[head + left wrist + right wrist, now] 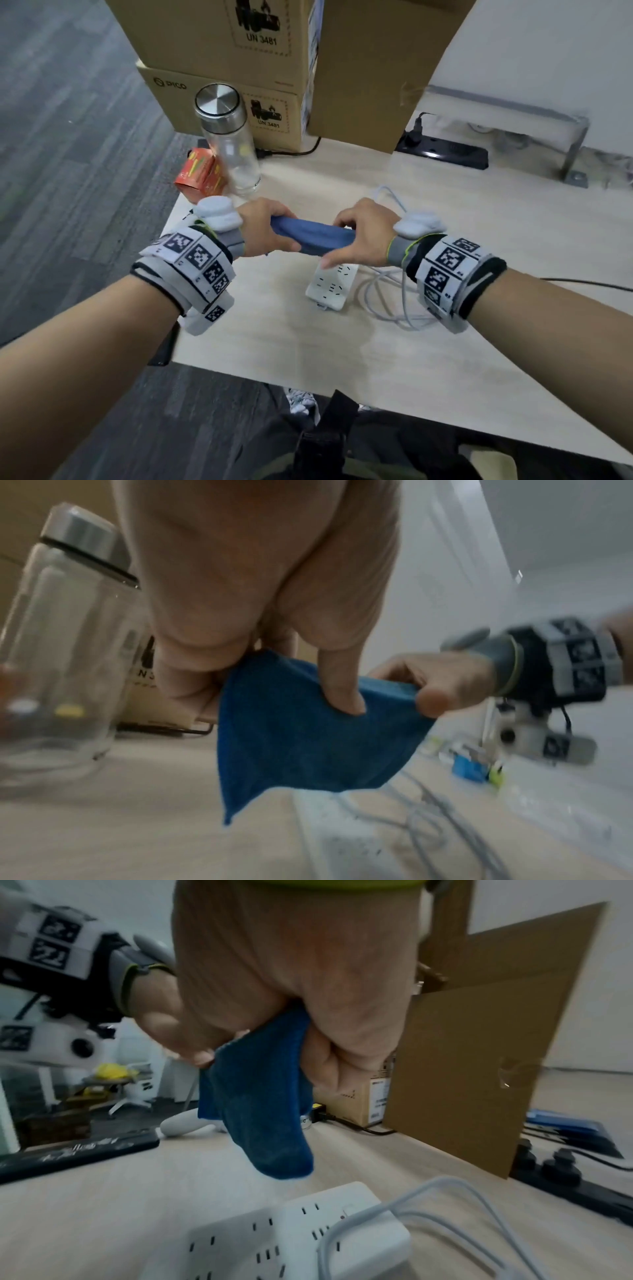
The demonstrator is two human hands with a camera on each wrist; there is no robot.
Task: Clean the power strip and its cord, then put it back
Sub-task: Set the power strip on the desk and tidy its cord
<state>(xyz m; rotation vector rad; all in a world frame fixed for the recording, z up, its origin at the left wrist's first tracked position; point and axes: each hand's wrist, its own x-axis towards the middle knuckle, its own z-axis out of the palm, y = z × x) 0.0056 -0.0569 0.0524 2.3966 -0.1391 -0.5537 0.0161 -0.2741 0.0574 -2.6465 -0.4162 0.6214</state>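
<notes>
A blue cloth [313,236] hangs stretched between my two hands above the desk. My left hand [265,228] grips its left end, and in the left wrist view the cloth [301,734] droops from those fingers. My right hand [359,233] grips the right end; the cloth [260,1096] dangles below that fist. The white power strip [330,284] lies flat on the wooden desk [267,329] just under my right hand, sockets up. Its white cord [390,301] loops loosely to the right. In the right wrist view the strip [291,1237] and cord [445,1218] lie directly below.
A clear glass bottle with a steel cap [227,140] and an orange carton [200,173] stand at the desk's far left. Stacked cardboard boxes [236,68] fill the back. A black power strip [445,150] with a plug lies at the back right. A dark flat object [75,1153] lies left.
</notes>
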